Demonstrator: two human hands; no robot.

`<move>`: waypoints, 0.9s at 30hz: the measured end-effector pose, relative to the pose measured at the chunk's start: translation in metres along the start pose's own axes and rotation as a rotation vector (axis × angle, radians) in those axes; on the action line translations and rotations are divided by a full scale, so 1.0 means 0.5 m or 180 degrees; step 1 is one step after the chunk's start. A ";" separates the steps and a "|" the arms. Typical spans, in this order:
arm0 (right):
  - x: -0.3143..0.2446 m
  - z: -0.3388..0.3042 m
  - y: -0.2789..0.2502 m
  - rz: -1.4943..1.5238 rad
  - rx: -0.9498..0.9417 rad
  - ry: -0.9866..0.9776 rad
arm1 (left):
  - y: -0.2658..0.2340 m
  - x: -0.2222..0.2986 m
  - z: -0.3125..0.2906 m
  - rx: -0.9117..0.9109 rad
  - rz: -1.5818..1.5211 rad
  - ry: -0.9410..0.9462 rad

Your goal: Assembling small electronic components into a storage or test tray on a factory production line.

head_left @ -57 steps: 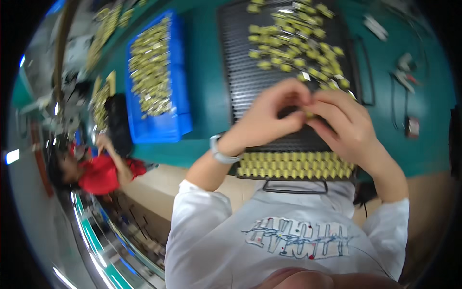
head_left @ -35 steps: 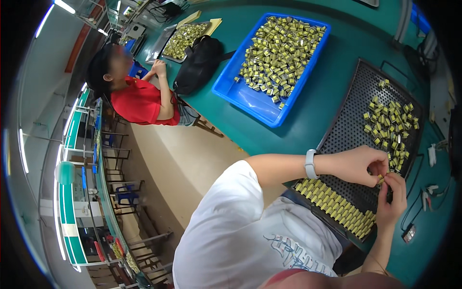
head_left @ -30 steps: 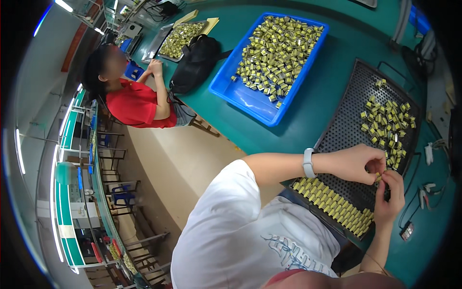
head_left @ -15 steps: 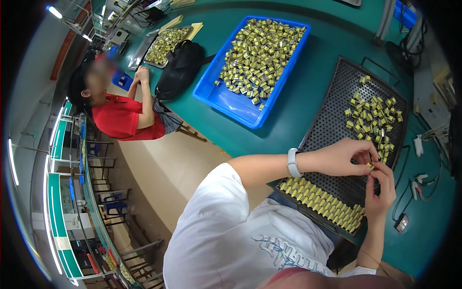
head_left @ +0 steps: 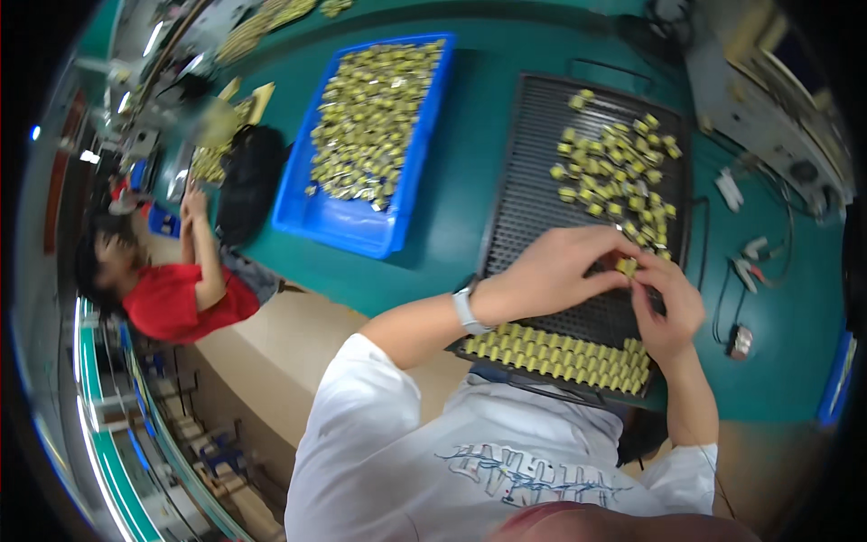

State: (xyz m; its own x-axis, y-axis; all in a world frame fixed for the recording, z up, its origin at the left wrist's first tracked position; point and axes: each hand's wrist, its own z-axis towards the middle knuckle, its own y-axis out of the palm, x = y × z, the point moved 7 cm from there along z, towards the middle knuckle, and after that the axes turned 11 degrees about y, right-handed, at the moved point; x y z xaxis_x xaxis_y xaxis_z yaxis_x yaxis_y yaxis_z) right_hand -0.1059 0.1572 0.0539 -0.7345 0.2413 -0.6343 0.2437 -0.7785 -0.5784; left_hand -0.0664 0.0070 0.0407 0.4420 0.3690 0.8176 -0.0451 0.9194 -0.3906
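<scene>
Over the black perforated tray (head_left: 508, 226), the fingertips of my left hand (head_left: 564, 271) and my right hand (head_left: 673, 307) meet around one small yellow-taped transformer (head_left: 627, 266). Both hands are closed in a pinch on it, and fingers partly cover it. Just beyond my hands lies a loose heap of similar transformers (head_left: 619, 163) on the tray. Along the tray's near edge, closest to my body, more of them stand in tight, even rows (head_left: 560, 357).
A blue bin (head_left: 339, 237) full of transformers stands left of the tray. Farther left are a black bag (head_left: 251, 181) and a seated person in a red shirt (head_left: 181, 298). Clip leads (head_left: 745, 271), a small block (head_left: 741, 341) and a bench instrument (head_left: 777, 135) lie to the right.
The view has turned, so the tray and bin appear farther left. My hands stay together over the tray, and the transformer between my fingertips now shows more.
</scene>
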 end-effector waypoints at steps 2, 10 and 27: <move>0.009 -0.003 0.004 0.0022 -0.0051 0.0104 | -0.001 0.006 0.000 -0.0065 0.0561 0.0292; 0.013 0.009 -0.005 0.0233 0.0017 0.0280 | -0.002 0.016 0.016 -0.0092 0.0699 0.0430; 0.019 0.004 0.005 0.0452 -0.0102 0.0456 | 0.000 0.016 0.009 -0.0053 0.0851 0.0268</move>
State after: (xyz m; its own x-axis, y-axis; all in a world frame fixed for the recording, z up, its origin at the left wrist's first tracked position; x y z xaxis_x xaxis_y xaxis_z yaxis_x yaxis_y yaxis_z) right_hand -0.1137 0.1566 0.0474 -0.5941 0.2121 -0.7759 0.3602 -0.7923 -0.4925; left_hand -0.0669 0.0107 0.0489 0.4894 0.5851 0.6467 -0.1558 0.7883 -0.5952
